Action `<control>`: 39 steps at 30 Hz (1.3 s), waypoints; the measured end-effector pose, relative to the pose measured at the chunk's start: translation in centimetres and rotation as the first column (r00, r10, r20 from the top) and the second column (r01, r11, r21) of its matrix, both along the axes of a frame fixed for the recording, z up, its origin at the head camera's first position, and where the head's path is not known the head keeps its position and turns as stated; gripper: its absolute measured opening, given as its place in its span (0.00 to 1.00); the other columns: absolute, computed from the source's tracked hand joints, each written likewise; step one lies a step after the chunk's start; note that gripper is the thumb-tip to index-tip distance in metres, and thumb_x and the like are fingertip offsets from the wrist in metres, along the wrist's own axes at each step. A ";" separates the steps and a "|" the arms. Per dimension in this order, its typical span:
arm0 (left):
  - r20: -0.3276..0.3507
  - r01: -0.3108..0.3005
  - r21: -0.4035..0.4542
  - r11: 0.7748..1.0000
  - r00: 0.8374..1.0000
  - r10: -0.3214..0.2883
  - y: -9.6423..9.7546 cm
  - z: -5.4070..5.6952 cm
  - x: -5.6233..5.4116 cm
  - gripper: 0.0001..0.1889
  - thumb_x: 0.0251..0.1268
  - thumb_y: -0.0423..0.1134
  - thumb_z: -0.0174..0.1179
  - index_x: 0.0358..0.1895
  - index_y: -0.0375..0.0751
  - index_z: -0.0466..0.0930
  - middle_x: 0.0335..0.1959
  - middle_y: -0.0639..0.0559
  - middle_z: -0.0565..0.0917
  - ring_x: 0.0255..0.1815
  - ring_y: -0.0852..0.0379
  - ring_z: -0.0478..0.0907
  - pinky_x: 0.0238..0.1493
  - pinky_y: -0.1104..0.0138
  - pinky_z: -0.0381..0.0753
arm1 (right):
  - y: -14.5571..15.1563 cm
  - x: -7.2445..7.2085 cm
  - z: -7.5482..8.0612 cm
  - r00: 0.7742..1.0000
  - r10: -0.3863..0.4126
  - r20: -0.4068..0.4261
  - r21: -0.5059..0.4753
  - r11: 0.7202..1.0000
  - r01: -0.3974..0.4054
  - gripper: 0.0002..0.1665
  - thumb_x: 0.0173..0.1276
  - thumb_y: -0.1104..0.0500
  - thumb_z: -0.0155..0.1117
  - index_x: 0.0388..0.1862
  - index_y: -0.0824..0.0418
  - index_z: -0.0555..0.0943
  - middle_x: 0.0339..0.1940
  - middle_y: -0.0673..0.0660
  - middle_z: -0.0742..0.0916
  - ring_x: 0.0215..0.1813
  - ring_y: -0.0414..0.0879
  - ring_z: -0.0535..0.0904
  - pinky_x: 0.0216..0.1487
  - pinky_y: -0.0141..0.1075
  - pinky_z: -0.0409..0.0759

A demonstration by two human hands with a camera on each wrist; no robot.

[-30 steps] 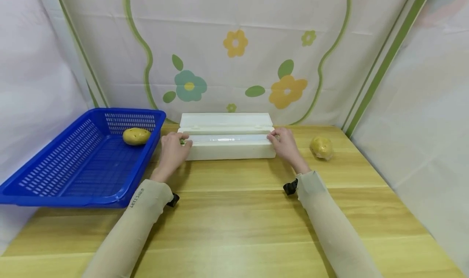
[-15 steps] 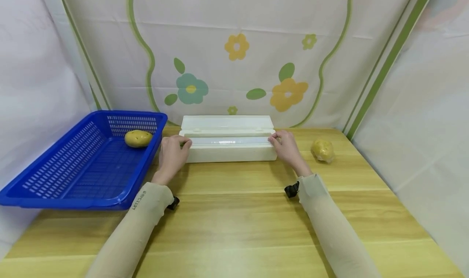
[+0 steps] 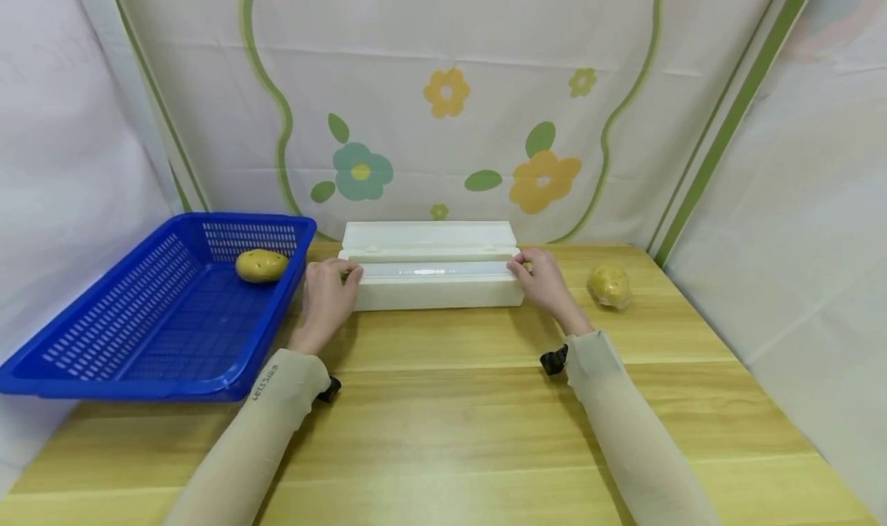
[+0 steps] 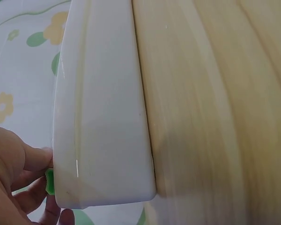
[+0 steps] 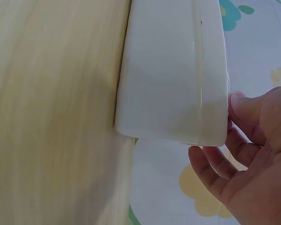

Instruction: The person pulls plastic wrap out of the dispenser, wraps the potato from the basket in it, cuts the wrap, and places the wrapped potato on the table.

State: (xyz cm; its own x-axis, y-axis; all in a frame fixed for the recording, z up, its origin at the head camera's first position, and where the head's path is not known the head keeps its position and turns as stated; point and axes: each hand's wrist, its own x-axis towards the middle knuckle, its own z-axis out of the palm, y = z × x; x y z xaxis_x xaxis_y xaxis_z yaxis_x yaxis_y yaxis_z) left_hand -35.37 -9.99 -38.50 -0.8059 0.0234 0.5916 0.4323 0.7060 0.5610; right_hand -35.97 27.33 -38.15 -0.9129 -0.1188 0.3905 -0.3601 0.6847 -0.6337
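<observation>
"So, step in hand: how best done?"

"Item: clear film (image 3: 430, 269), lying in the open white box (image 3: 436, 295), far middle of the desk (image 3: 443, 426). By my judgement, I should draw both ends evenly, level and taut, lest it fold onto itself."

"And pose?"

"Item: my left hand (image 3: 329, 295), box's left end, thumb and fingers pinching what looks like film. Item: my right hand (image 3: 543, 282), right end, likewise pinching. Both reach from the near side, backs uppermost."

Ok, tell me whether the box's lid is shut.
No, the lid stands open along the back of the white box.
</observation>
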 end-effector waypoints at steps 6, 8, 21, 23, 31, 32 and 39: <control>0.043 -0.024 0.018 1.000 0.999 0.023 0.2 0.1 0.0 0.10 0.68 0.36 0.63 0.41 0.31 0.87 0.43 0.37 0.85 0.50 0.36 0.74 0.55 0.47 0.68 | 0.1 0.2 0.3 1.000 -0.003 0.019 0.027 1.000 0.003 0.10 0.76 0.59 0.57 0.37 0.64 0.80 0.48 0.62 0.82 0.58 0.59 0.70 0.59 0.53 0.67; 0.047 -0.025 0.020 0.999 0.999 0.024 0.2 0.0 0.0 0.10 0.68 0.36 0.63 0.41 0.31 0.87 0.44 0.37 0.85 0.49 0.36 0.74 0.55 0.47 0.68 | 0.3 0.3 0.4 1.000 0.009 0.027 0.031 0.999 -0.010 0.10 0.76 0.58 0.58 0.39 0.65 0.81 0.49 0.62 0.82 0.58 0.58 0.71 0.57 0.53 0.69; 0.060 -0.016 0.025 1.000 0.998 0.014 0.2 0.1 0.1 0.10 0.69 0.36 0.62 0.41 0.32 0.87 0.43 0.37 0.85 0.50 0.36 0.73 0.56 0.46 0.68 | 0.6 0.6 0.5 0.998 0.048 0.039 0.001 0.999 -0.048 0.10 0.71 0.59 0.65 0.43 0.65 0.85 0.51 0.63 0.82 0.55 0.58 0.75 0.48 0.51 0.77; 0.062 -0.015 0.021 1.000 0.998 0.014 0.3 0.1 0.1 0.10 0.69 0.36 0.62 0.41 0.32 0.87 0.44 0.37 0.84 0.50 0.36 0.73 0.56 0.46 0.68 | 0.5 0.7 0.4 0.999 0.033 0.036 -0.011 0.999 -0.033 0.10 0.71 0.58 0.64 0.43 0.65 0.84 0.50 0.62 0.83 0.51 0.57 0.76 0.46 0.50 0.75; 0.051 -0.014 0.019 1.000 0.999 0.013 0.3 0.1 0.1 0.09 0.68 0.35 0.63 0.41 0.31 0.87 0.44 0.36 0.84 0.50 0.35 0.73 0.56 0.46 0.67 | 0.1 0.2 -0.1 0.999 0.022 -0.025 -0.016 1.000 -0.023 0.13 0.71 0.61 0.65 0.49 0.68 0.83 0.42 0.60 0.84 0.46 0.54 0.76 0.42 0.48 0.73; 0.045 -0.014 0.019 1.000 0.999 0.013 0.3 0.1 0.1 0.09 0.68 0.35 0.63 0.41 0.31 0.87 0.44 0.36 0.84 0.50 0.35 0.73 0.56 0.46 0.67 | 0.1 0.2 -0.1 0.999 0.024 -0.031 -0.013 1.000 -0.024 0.14 0.71 0.61 0.65 0.50 0.68 0.83 0.42 0.60 0.84 0.47 0.54 0.76 0.43 0.47 0.73; 0.036 -0.009 0.021 1.000 0.999 0.009 0.2 0.1 0.1 0.09 0.68 0.34 0.62 0.41 0.31 0.87 0.43 0.36 0.84 0.50 0.35 0.73 0.56 0.46 0.67 | -0.1 0.3 0.1 1.000 0.005 -0.003 -0.013 1.000 -0.006 0.10 0.70 0.60 0.65 0.42 0.67 0.87 0.47 0.62 0.83 0.56 0.58 0.74 0.52 0.54 0.75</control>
